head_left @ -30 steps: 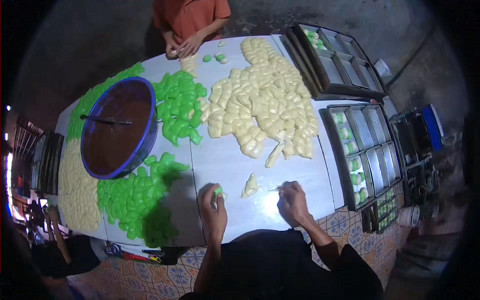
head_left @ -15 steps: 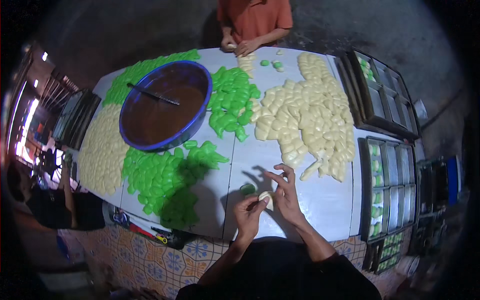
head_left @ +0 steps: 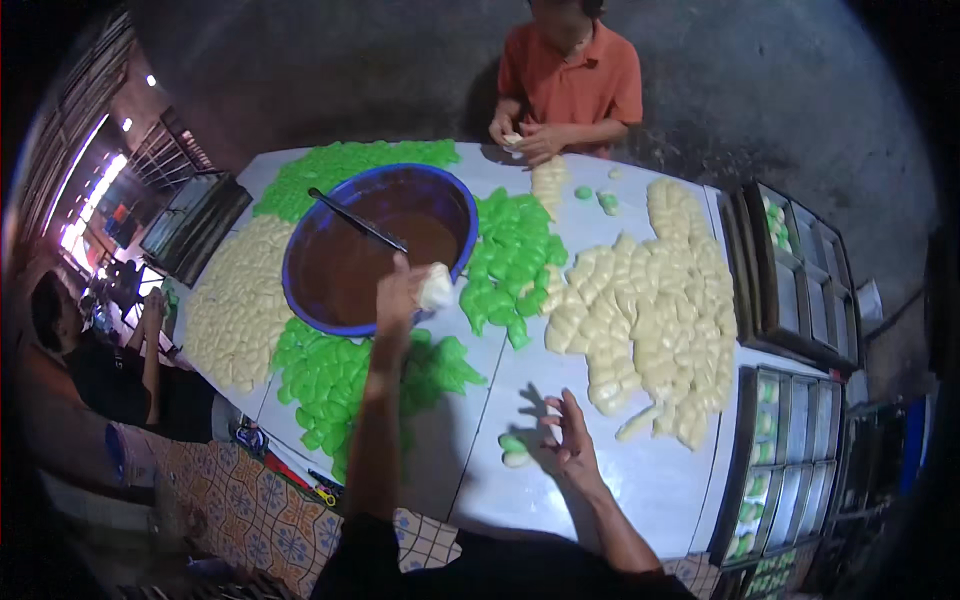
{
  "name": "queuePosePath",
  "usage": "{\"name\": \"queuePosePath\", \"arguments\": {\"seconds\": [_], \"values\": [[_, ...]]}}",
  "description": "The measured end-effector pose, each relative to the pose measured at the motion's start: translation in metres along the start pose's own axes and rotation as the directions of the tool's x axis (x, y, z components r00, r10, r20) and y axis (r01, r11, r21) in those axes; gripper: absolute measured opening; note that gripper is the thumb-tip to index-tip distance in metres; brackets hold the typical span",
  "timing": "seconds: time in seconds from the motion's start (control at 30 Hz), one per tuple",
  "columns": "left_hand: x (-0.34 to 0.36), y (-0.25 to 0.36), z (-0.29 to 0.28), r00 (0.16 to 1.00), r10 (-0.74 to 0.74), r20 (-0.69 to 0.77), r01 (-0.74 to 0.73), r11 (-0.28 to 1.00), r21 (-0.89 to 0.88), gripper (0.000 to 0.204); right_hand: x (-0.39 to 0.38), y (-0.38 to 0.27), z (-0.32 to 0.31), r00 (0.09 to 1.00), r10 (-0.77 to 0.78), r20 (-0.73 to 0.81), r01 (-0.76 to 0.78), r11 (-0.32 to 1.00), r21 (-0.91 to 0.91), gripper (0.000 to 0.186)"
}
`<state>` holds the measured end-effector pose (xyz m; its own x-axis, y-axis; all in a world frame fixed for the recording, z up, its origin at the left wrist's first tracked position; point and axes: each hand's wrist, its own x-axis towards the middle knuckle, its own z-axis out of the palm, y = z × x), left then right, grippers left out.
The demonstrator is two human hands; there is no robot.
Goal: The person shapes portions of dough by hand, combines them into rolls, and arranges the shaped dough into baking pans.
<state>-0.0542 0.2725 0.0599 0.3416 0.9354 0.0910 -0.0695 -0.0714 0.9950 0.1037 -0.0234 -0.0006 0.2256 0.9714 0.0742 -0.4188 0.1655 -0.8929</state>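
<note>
A round, blue-rimmed plastic tub, holding smooth brown paste, stands on the white-panelled surface. A dark, long-handled flat utensil leans across the tub, one end over its far left rim and the other in the paste.

The left hand is at the tub's near right rim, its fingers closed around a soft, cream-white lump of dough; the exact grip is blurred.

The right hand is nearer than the tub and to its right, the fingers spread apart and bare. Just beside it, also right of and nearer than the tub, lies a small, rounded green-and-cream dough piece.

Glossy, bright green dough pieces lie directly right of the tub, with a broad patch of cream dough pieces farther right. Well to the tub's right are divided metal trays. Beyond the tub, to its right, a co-worker in an orange shirt holds a small pale piece.
</note>
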Motion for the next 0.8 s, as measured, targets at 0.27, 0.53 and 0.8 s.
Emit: {"name": "queuePosePath", "arguments": {"seconds": [0.27,0.53,0.8], "values": [[0.084,-0.043,-0.058,0.856,-0.517,-0.013,0.470,0.767,0.437,0.089,0.006,0.035,-0.017,0.997,-0.053,-0.057,0.052,0.998,-0.026,0.090],[-0.124,0.006,0.077,0.920,-0.391,0.001,0.367,0.864,-0.346,0.033,0.030,0.026,0.005,0.944,0.322,-0.073,-0.220,0.779,0.587,0.047],[-0.232,-0.030,0.091,0.952,-0.254,0.172,0.275,0.955,-0.108,0.052,-0.019,0.011,0.025,0.948,-0.319,0.017,0.187,0.510,-0.839,0.036]]}}
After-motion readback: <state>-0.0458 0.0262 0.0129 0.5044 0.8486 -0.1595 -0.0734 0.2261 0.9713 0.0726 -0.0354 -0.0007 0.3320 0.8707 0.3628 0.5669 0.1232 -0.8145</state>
